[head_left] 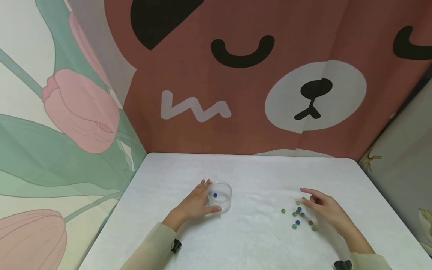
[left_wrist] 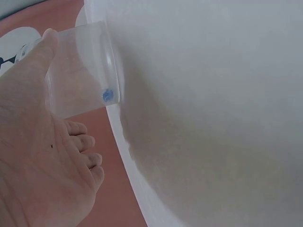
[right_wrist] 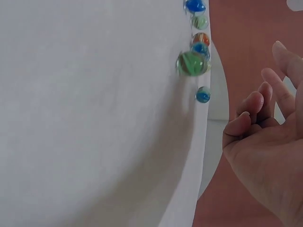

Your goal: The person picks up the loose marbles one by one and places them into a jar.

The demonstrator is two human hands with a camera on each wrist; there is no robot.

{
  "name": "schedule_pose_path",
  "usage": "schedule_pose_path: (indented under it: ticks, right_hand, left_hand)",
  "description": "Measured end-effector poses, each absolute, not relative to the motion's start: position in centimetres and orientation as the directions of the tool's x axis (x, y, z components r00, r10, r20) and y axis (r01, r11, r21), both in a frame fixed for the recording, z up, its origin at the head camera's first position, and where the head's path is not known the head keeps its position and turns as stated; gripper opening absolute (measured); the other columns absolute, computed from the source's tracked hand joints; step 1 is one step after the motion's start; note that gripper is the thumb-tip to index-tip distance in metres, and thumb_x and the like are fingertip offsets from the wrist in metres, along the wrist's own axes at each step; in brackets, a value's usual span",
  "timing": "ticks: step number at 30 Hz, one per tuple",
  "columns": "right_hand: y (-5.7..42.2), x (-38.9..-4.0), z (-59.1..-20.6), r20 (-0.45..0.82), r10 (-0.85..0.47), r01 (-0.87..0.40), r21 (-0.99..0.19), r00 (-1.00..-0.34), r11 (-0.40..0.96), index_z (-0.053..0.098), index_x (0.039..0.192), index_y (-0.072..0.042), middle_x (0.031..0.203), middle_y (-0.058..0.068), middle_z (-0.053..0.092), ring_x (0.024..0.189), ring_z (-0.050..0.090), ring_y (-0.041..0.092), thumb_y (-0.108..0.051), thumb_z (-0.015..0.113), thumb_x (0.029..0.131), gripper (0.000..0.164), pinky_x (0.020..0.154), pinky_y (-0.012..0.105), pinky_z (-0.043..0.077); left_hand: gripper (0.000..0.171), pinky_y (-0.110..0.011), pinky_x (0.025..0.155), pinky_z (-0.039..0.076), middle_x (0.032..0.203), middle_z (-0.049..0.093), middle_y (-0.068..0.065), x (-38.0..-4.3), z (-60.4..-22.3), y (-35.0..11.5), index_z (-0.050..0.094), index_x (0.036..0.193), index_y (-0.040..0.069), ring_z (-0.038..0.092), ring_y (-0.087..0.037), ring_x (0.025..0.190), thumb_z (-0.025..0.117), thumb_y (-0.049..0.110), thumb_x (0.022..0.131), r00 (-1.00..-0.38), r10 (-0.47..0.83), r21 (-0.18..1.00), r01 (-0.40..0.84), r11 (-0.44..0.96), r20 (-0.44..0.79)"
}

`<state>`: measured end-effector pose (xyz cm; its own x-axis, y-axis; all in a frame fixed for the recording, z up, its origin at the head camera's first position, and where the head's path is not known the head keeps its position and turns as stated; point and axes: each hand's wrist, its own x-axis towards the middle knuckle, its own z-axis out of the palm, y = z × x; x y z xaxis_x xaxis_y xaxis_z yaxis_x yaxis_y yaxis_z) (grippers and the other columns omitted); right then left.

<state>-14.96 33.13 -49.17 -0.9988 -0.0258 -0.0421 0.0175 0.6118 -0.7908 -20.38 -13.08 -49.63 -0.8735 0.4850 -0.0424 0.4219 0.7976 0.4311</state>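
Observation:
A clear round plastic container (head_left: pixel 225 204) stands on the white table, with one blue marble (head_left: pixel 215 195) at its bottom. My left hand (head_left: pixel 193 202) holds it from the left, thumb along the near side and fingers at the far side. In the left wrist view the thumb lies against the container's wall (left_wrist: pixel 78 71), and the blue marble shows near its base. My right hand (head_left: pixel 325 210) is over the right edge of a loose group of marbles, thumb and index finger apart with nothing between them. In the right wrist view its other fingers are bent and a green marble (right_wrist: pixel 191 63) stands nearest the camera.
Several green, blue and brown glass marbles lie scattered right of the middle, among them a green marble (head_left: pixel 283 211) at the left and a blue marble (head_left: pixel 297 222) nearer the front. Behind the table (head_left: pixel 256 240) hangs a brown bear-print cloth (head_left: pixel 189 135).

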Motion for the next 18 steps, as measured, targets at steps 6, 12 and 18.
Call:
schedule_pose_path:
  ticks: [6,12,18]
  right_hand:
    - [34.3,-14.9,-49.3,-0.089,0.013,0.076,-0.753,-0.996,0.654,0.053,0.147,-0.008,0.097,0.007,0.050,0.084,0.045,0.012,-0.041,0.067,0.098,0.060,0.062,0.025,0.039]
    - [35.0,-14.8,-49.5,-0.121,0.018,0.103,-0.745,-0.993,0.659,0.051,0.148,-0.007,0.096,0.006,0.048,0.084,0.044,0.013,-0.040,0.068,0.097,0.063,0.062,0.025,0.038]
    - [35.6,-15.0,-49.8,-0.157,0.020,0.130,-0.730,-0.987,0.671,0.051,0.147,-0.006,0.094,0.006,0.049,0.083,0.045,0.015,-0.046,0.068,0.096,0.067,0.061,0.026,0.037]
  left_hand:
    - [0.110,-0.045,0.128,0.014,0.168,0.019,-0.013,-20.5,-49.8,-13.1,0.022,0.160,0.002,0.011,-0.031,0.156,0.062,0.073,0.086,-0.872,0.487,0.421,0.426,0.801,-0.044]
    - [0.110,-0.045,0.128,0.014,0.168,0.019,-0.014,-20.6,-49.8,-13.1,0.023,0.160,0.002,0.012,-0.031,0.156,0.061,0.074,0.086,-0.869,0.493,0.412,0.433,0.802,-0.046]
    - [0.110,-0.044,0.128,0.014,0.168,0.020,-0.013,-20.6,-49.9,-13.1,0.024,0.160,0.002,0.011,-0.031,0.157,0.060,0.075,0.086,-0.867,0.496,0.405,0.438,0.802,-0.044]
